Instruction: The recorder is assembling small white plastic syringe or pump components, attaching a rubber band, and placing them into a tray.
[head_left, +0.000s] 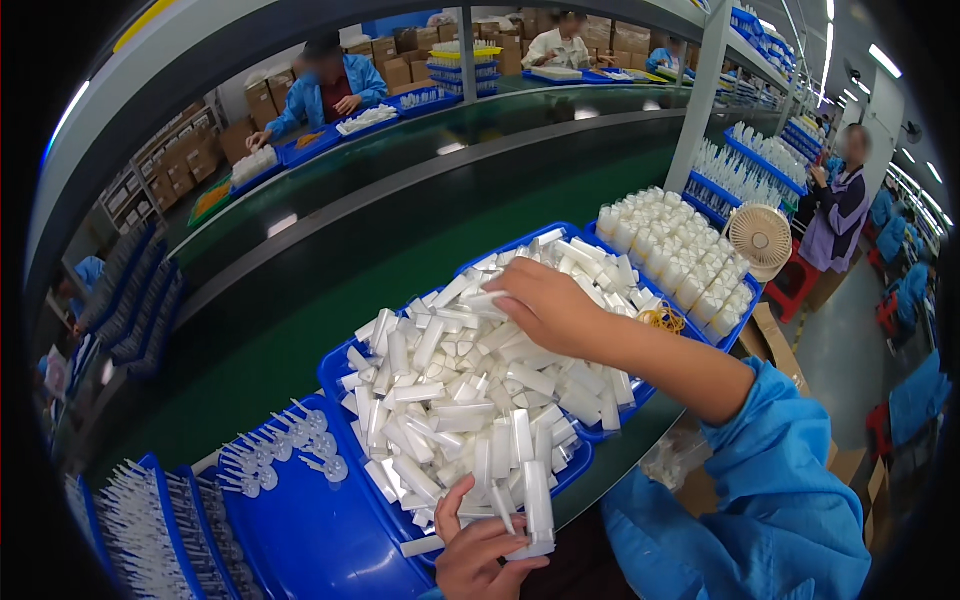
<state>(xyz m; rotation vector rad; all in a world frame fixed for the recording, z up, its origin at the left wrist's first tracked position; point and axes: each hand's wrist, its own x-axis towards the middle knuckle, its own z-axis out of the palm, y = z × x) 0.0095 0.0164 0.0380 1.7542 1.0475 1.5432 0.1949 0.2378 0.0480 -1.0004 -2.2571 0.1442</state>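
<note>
Reaching far into the tray (345, 385), right hand (545, 305) has fingers curled on white caps (450, 385) at the pile's far side. Left hand (480, 555), near edge, grips one cap (537, 510) upright, fingers closed around it.

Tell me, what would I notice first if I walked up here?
Probably the big heap of white plastic caps filling the blue trays in the middle. The right hand reaches into the top of the heap, while the left hand at the bottom edge holds one white cap in its fingers. To the right stands a tray of upright white bottles, with a small round fan beside it.
</note>
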